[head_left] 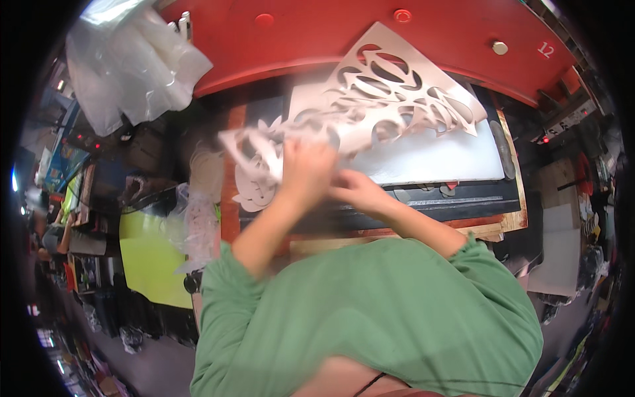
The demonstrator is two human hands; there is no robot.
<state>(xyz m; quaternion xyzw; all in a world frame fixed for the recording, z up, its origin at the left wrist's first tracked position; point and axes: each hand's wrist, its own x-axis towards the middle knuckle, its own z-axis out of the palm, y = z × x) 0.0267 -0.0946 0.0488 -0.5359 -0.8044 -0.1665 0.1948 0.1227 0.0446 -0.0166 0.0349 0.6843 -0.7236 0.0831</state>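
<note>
Left head-worn fisheye, close above; looking down, past green shirt (370, 298), to black board (456, 213)

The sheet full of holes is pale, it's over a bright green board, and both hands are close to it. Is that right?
Not quite: the board under the sheet full of holes is white, not bright green, as the head view shows. The sheet is pale, and the left hand and right hand are both close to it.

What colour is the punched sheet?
The punched sheet is pale pinkish beige, clearest in the head view.
</note>
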